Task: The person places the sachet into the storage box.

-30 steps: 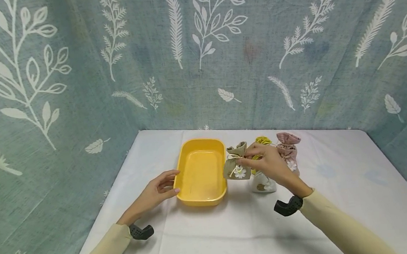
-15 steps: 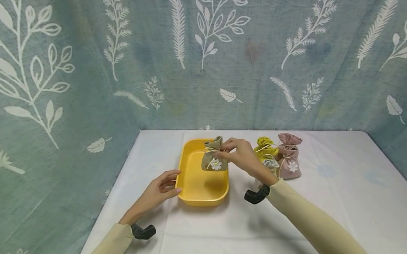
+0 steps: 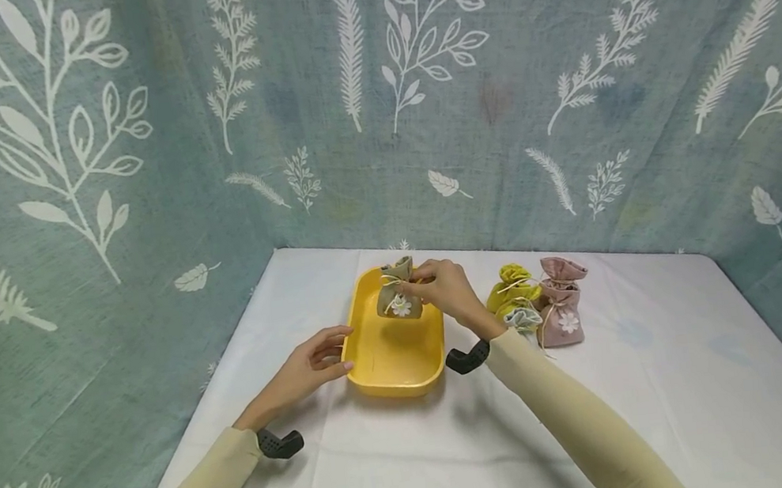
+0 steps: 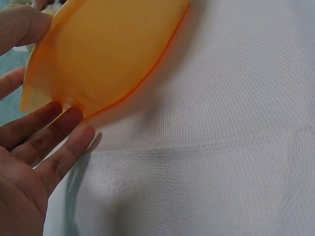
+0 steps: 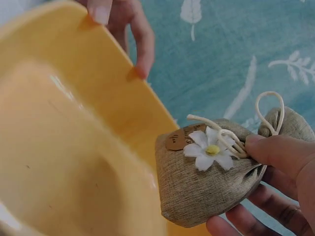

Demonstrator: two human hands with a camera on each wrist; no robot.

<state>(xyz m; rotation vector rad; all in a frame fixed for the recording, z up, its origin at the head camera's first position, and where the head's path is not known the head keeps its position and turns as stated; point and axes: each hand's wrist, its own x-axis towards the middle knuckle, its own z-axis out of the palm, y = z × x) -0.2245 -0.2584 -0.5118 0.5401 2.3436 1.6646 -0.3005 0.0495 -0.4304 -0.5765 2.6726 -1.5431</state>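
Note:
My right hand [image 3: 431, 286] pinches the tied neck of an olive-brown cloth pouch [image 3: 395, 298] with a white daisy, holding it in the air over the far end of the yellow tray [image 3: 388, 355]. The right wrist view shows the pouch [image 5: 206, 184] hanging from my fingers [image 5: 278, 150] above the tray's bare inside [image 5: 59, 162]. My left hand [image 3: 331, 355] rests against the tray's left rim with fingers nearly straight. In the left wrist view those fingers [image 4: 54, 137] lie beside the tray's wall [image 4: 108, 49], with the thumb [image 4: 19, 27] at its rim.
Three more pouches stand right of the tray: a yellow one [image 3: 508, 285], a pale blue one [image 3: 522, 316] and a pink one [image 3: 562, 304] with a daisy. A white cloth covers the table [image 3: 649, 384]. Teal leaf-print fabric [image 3: 376, 102] walls the back and sides.
My right hand has carried the olive-brown pouch leftward, from beside the other pouches to above the tray. The left hand has stayed at the tray's rim.

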